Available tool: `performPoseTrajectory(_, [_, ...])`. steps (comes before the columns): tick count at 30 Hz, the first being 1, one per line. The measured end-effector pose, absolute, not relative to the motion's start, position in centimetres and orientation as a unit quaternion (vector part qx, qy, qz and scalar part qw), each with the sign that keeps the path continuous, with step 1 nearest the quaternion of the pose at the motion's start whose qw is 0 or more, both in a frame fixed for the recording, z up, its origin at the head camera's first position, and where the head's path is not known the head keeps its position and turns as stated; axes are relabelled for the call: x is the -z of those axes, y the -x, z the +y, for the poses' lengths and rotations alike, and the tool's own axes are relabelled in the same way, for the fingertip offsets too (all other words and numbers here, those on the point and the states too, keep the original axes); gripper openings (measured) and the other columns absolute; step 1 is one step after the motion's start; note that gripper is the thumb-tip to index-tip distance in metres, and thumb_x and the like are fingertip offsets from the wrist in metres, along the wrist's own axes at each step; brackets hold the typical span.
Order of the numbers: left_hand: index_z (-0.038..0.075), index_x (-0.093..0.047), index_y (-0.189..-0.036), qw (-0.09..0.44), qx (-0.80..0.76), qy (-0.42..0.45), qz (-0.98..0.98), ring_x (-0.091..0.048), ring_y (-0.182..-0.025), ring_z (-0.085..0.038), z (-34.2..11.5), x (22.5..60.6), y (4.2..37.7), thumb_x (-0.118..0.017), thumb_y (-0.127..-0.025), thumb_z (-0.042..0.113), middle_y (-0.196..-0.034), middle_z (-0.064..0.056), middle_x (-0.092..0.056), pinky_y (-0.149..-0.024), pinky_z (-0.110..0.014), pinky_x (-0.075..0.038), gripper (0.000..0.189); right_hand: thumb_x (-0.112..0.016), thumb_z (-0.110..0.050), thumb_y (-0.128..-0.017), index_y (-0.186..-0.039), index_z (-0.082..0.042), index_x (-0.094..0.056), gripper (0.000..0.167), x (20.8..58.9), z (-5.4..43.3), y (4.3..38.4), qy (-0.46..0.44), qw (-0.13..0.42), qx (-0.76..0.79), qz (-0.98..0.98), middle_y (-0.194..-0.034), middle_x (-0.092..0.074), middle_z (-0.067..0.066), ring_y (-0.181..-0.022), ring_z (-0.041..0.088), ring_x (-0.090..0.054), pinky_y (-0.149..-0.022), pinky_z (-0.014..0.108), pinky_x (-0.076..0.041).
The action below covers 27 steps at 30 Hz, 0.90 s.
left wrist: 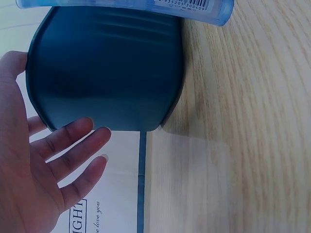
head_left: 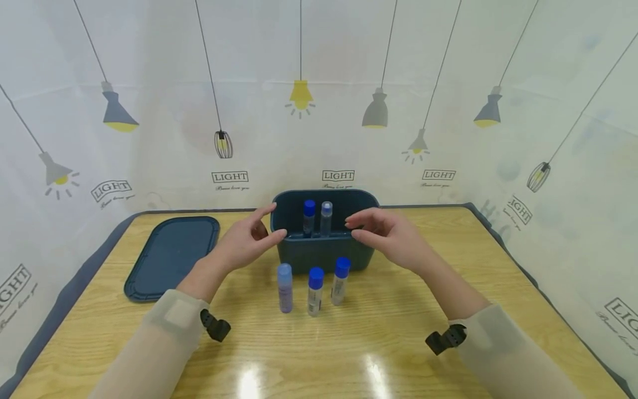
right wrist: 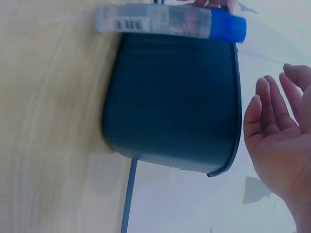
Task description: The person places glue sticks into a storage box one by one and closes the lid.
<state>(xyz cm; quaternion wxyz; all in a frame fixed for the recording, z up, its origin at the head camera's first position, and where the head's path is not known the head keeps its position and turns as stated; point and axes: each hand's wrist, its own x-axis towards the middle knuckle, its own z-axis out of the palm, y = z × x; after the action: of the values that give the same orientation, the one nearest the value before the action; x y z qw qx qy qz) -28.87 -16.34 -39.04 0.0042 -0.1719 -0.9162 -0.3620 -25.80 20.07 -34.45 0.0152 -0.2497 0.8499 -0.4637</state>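
A dark blue bin (head_left: 304,255) stands at the back of the table. Two slim tubes are upright inside it: one blue-capped tube (head_left: 309,216) and one pale-topped tube (head_left: 326,219). At its left end is my left hand (head_left: 241,241), thumb at the front rim, the other fingers spread by the side wall. My right hand (head_left: 394,238) hovers by the right end with fingers loosely bent, holding nothing. In front of the bin stand a light-blue tube (head_left: 285,288) and two clear tubes with blue caps, the middle tube (head_left: 315,293) and the right tube (head_left: 339,282).
A dark blue lid or tray (head_left: 174,257) lies flat on the wooden table (head_left: 399,343), left of the bin. Behind the table hangs a white cloth (head_left: 279,149) printed with lamps. Black cameras are strapped at both wrists.
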Motion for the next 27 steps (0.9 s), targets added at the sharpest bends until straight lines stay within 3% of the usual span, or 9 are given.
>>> performPoseTrajectory(7, [0.025,-0.035,-0.174,0.005,0.362,0.174,-0.916,-0.063,-0.091,-0.023,-16.4,38.9,28.8,-0.066,-0.105,0.061,-0.104,-0.007,-0.073,-0.081,-0.038,-0.052,0.084,-0.073,-0.021,-0.108,-0.136,-0.014,-0.074,0.029,35.7,20.5,23.8,0.277,0.047,0.453,0.846,-0.134,-0.074,0.013,-0.099,0.028,-0.068,-0.080,0.029,-0.059])
performPoseTrajectory(18, [0.024,-0.034,-0.174,0.002,0.361,0.173,-0.917,-0.063,-0.091,-0.023,-16.5,39.0,28.9,-0.066,-0.105,0.060,-0.105,-0.007,-0.073,-0.082,-0.038,-0.053,0.084,-0.077,-0.022,-0.105,-0.145,-0.018,-0.069,0.041,37.5,20.1,23.1,0.279,0.109,0.460,0.836,-0.137,-0.072,0.007,-0.091,0.024,-0.068,-0.072,0.028,-0.056])
performPoseTrajectory(24, [0.024,-0.034,-0.174,0.001,0.362,0.172,-0.916,-0.063,-0.090,-0.023,-16.4,39.0,28.8,-0.066,-0.105,0.061,-0.104,-0.007,-0.072,-0.080,-0.038,-0.052,0.084,-0.076,-0.020,-0.105,-0.149,-0.011,-0.066,0.046,38.2,19.8,22.9,0.271,0.127,0.471,0.830,-0.118,-0.074,0.008,-0.086,0.029,-0.067,-0.069,0.029,-0.056])
performPoseTrajectory(27, [0.025,-0.035,-0.174,0.001,0.364,0.169,-0.916,-0.063,-0.091,-0.024,-16.3,38.9,28.7,-0.067,-0.105,0.062,-0.104,-0.006,-0.072,-0.080,-0.038,-0.053,0.085,-0.076,-0.019,-0.105,-0.150,-0.009,-0.065,0.047,38.4,19.7,22.9,0.270,0.127,0.477,0.827,-0.116,-0.074,0.008,-0.087,0.034,-0.068,-0.071,0.032,-0.058])
